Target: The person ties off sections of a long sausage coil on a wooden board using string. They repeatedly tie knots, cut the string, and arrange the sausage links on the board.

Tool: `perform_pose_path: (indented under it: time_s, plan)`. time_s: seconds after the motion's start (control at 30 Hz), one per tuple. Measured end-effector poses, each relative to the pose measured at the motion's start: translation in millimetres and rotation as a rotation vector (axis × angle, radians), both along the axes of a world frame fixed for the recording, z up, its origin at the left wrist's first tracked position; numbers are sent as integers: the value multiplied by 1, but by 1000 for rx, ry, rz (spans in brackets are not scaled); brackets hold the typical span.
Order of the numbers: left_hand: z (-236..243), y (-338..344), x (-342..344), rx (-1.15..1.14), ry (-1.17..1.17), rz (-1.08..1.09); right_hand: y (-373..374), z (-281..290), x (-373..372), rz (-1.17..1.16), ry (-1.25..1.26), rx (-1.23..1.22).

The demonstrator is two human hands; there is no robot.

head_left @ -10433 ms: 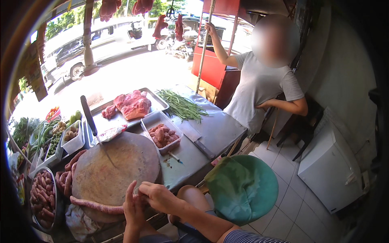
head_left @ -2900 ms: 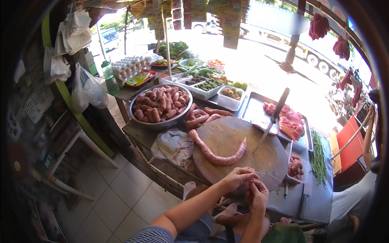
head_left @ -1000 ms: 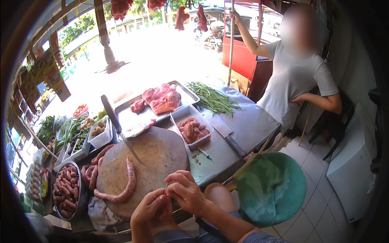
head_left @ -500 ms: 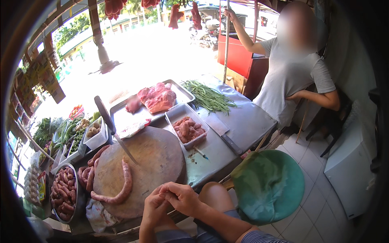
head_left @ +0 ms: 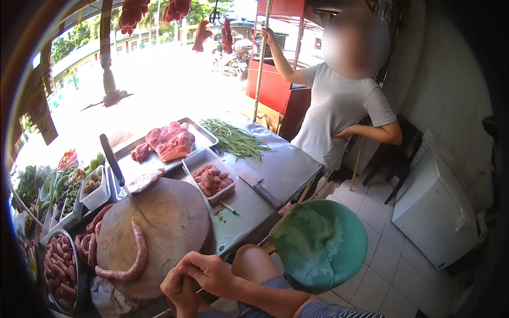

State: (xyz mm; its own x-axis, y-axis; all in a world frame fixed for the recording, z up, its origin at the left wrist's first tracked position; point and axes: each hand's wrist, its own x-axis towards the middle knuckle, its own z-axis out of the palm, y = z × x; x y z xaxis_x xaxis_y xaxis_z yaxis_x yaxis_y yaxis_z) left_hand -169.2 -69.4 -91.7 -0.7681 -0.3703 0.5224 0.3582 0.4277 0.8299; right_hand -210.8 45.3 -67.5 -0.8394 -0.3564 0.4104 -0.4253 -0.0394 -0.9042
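Observation:
My left hand [head_left: 178,289] and my right hand [head_left: 209,273] meet over my lap, at the near edge of a round wooden chopping block [head_left: 177,222]. Both have curled fingers pressed together at the tips; whatever they might pinch is too small or hidden. On the block lies a curved raw sausage [head_left: 140,253], touched by neither hand. A long dark-handled knife [head_left: 115,167] stands tilted with its tip at the block. More linked sausage [head_left: 91,245] hangs by the block's left side, near a metal bowl of short sausages [head_left: 61,270].
Behind the block are a tray with raw pork [head_left: 172,140], a plastic tub of meat pieces [head_left: 212,180], a cleaver [head_left: 268,196] and long green beans [head_left: 236,139]. A green round seat [head_left: 323,246] stands right. A person in grey [head_left: 344,100] grips a pole. Vegetables [head_left: 69,199] sit left.
My view has swung to the right, so the whole scene sits further left. My hands remain together with fingers curled. The other person keeps the same pose.

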Motion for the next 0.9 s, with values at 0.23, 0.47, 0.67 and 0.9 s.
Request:
perform_pose_path:
  time_s: [0.23, 0.47, 0.67, 0.9]
  plan:
    - [11, -3, 14, -30, 121, 140, -13, -6, 0, 160, -333, -196]
    - [9, -7, 22, 44, 96, 86, -1, -9, -9, 410, -636, -199]
    - [0, -10, 19, 303, 63, -70, -4, -16, -9, 370, -551, -166]
    - [0, -27, 16, 988, -80, -463, 3, -5, 1, 142, 19, -54]
